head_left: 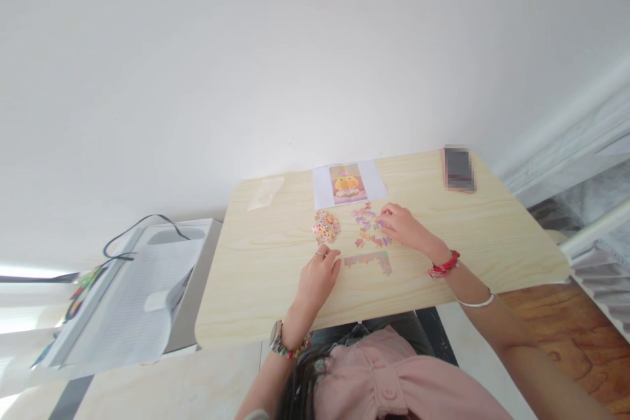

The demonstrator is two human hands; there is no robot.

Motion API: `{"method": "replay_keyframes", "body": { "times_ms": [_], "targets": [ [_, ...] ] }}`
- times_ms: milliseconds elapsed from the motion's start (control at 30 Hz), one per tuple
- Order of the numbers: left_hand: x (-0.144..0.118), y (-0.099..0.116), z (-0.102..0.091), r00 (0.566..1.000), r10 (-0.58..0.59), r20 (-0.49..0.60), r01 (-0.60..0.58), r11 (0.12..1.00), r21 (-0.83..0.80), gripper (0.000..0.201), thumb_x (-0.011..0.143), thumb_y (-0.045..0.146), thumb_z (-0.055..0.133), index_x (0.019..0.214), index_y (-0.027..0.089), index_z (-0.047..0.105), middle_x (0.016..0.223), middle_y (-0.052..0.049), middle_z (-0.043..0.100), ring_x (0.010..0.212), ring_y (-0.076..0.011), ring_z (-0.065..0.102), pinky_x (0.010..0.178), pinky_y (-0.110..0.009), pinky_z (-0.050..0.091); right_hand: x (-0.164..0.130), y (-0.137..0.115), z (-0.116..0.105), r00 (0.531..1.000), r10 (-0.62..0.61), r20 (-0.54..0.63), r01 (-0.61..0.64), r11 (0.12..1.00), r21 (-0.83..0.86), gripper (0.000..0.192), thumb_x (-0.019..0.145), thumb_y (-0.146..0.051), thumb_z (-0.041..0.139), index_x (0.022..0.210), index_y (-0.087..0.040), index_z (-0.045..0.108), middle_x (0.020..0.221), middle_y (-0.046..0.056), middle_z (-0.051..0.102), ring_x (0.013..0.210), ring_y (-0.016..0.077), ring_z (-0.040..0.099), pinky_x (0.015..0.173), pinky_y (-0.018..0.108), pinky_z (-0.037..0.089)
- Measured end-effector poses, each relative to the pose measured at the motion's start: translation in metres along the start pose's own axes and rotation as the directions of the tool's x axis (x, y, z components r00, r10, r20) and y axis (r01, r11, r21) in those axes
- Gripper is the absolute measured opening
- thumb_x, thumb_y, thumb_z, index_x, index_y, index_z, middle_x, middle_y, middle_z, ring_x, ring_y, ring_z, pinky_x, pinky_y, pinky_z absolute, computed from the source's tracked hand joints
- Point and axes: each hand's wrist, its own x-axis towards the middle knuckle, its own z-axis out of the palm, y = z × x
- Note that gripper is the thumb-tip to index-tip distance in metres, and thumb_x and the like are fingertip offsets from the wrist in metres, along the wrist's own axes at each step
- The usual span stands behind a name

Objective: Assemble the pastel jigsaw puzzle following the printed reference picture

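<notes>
My right hand [399, 226] reaches over the loose purple and orange jigsaw pieces [365, 215], its fingertips drawn together at a puzzle piece among them. My left hand [319, 272] rests on the table just below a heaped pile of jigsaw pieces [327, 227]. Its fingers are loosely bent, with the thumb apart, and I see nothing in them. Between the hands and nearer to me lies a joined strip of puzzle [363, 260], shaped like a corner, with a small green spot. A printed reference picture [347, 184] of a yellow figure lies behind the pieces.
The light wood table [256, 269] stands against a white wall. A phone-like dark object [459, 169], blurred out, lies at the back right. Clear plastic film [266, 192] sits at the back left. Left of the table, a white unit [197, 295] carries papers and a black cable.
</notes>
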Motion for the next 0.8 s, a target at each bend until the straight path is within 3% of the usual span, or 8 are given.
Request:
{"method": "replay_keyframes", "body": {
  "times_ms": [133, 267, 467, 600, 800],
  "targets": [
    [0.001, 0.018, 0.003, 0.996, 0.064, 0.068, -0.065, 0.998, 0.016, 0.027, 0.089, 0.027, 0.034, 0.108, 0.024, 0.052, 0.096, -0.004, 0.053, 0.078, -0.0135, 0.057, 0.065, -0.023, 0.043, -0.024, -0.016, -0.003, 1.0, -0.004, 0.009, 0.003, 0.994, 0.11, 0.016, 0.081, -0.018, 0.048, 0.08, -0.018, 0.064, 0.087, 0.006, 0.052, 0.083, 0.0172, 0.05, 0.078, 0.032, 0.04],
    [0.009, 0.04, 0.012, 0.971, 0.194, 0.139, -0.195, 0.981, -0.005, 0.033, 0.089, 0.024, 0.031, 0.117, 0.028, 0.047, 0.1, -0.005, 0.051, 0.077, -0.0147, 0.055, 0.063, -0.024, 0.042, -0.057, -0.04, 0.005, 0.994, 0.109, -0.02, -0.103, 0.978, 0.181, 0.013, 0.08, -0.021, 0.051, 0.087, -0.018, 0.062, 0.085, 0.005, 0.053, 0.082, 0.0169, 0.052, 0.077, 0.032, 0.043],
    [0.024, 0.054, 0.017, 0.945, 0.278, 0.171, -0.279, 0.96, -0.019, 0.033, 0.087, 0.018, 0.033, 0.116, 0.028, 0.047, 0.103, -0.007, 0.048, 0.086, -0.0177, 0.053, 0.068, -0.025, 0.042, -0.07, -0.061, 0.029, 0.982, 0.161, -0.102, -0.158, 0.987, 0.042, 0.009, 0.079, -0.022, 0.053, 0.081, -0.018, 0.06, 0.08, 0.006, 0.053, 0.075, 0.0187, 0.051, 0.068, 0.033, 0.044],
    [0.025, 0.053, 0.015, 0.93, 0.312, 0.192, -0.322, 0.947, 0.02, 0.032, 0.088, 0.019, 0.031, 0.114, 0.027, 0.047, 0.101, -0.007, 0.047, 0.086, -0.0184, 0.052, 0.066, -0.026, 0.042, -0.069, -0.06, 0.032, 0.98, 0.161, -0.117, -0.164, 0.986, -0.015, 0.016, 0.083, -0.02, 0.047, 0.073, -0.018, 0.059, 0.077, 0.006, 0.053, 0.073, 0.0176, 0.051, 0.068, 0.032, 0.043],
    [0.025, 0.053, 0.015, 0.919, 0.341, 0.2, -0.359, 0.932, 0.058, 0.031, 0.087, 0.019, 0.032, 0.114, 0.027, 0.046, 0.1, -0.006, 0.046, 0.087, -0.0184, 0.052, 0.067, -0.026, 0.043, -0.073, -0.069, 0.033, 0.987, 0.115, -0.116, -0.135, 0.974, -0.183, 0.01, 0.078, -0.023, 0.055, 0.082, -0.015, 0.059, 0.081, 0.008, 0.056, 0.077, 0.021, 0.051, 0.068, 0.034, 0.039]
  ]
}}
